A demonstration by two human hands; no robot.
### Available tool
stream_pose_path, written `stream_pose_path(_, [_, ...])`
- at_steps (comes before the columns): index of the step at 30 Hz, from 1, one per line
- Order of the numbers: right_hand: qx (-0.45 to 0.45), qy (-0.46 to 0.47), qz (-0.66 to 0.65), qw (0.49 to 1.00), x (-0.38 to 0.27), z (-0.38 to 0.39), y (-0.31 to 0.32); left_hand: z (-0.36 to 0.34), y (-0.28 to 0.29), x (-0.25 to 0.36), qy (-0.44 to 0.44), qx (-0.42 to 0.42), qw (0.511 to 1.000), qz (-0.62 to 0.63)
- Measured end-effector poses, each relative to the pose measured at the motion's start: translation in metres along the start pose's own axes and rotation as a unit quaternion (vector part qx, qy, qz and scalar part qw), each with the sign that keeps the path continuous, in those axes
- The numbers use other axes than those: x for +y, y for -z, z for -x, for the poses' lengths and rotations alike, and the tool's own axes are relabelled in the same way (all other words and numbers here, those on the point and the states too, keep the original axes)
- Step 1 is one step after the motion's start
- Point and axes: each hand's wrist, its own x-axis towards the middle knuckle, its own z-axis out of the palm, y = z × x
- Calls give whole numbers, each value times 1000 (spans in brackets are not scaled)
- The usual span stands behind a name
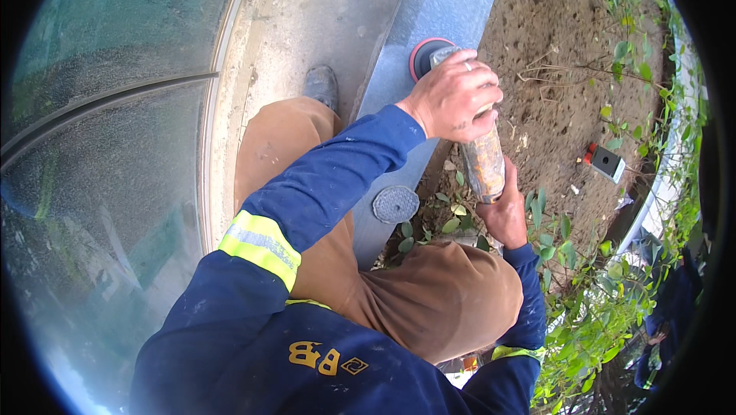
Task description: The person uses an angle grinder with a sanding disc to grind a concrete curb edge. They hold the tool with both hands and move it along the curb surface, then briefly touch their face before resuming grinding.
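Observation:
An angle grinder with a worn, paint-stained body is held in both my hands. My left hand wraps over its head end from above. Around its rear end my right hand is closed. The red-rimmed disc at the grinder's front lies against the top of a blue-grey stone ledge; whether it spins I cannot tell. A round grey pad with a small centre hole rests on the same ledge, nearer to me.
Glass panels in a metal frame stand on the left. Bare soil with leafy plants lies right of the ledge. A small black-and-white box with a red end sits on the soil. Someone in dark blue is at the right edge.

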Motion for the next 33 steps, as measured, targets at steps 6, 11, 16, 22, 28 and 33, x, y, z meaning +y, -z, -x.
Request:
stream_pose_path(6, [-8, -32, 23, 999, 8, 18, 1, 8, -7, 6, -25, -8, 999, 44])
stream_pose_path(11, [5, -29, 29, 999, 0, 0, 6, -14, -14, -7, -16, 21, 998, 49])
stream_pose_path(16, [-22, -16, 26, 999, -18, -12, 3, -5, 4, -15, -7, 53, 998, 24])
stream_pose_path(22, [-41, -45, 47, 997, -8, 9, 5, 10, -1, 3, 9, 42, 998, 40])
stream_pose_path(28, [-27, -26, 46, 998, -5, -2, 8, -5, -6, -8, 5, 49, 998, 46])
stream_pose_path(33, [-40, 10, 35, 999, -20, -19, 4, 1, 15, -17, 13, 72, 997, 11])
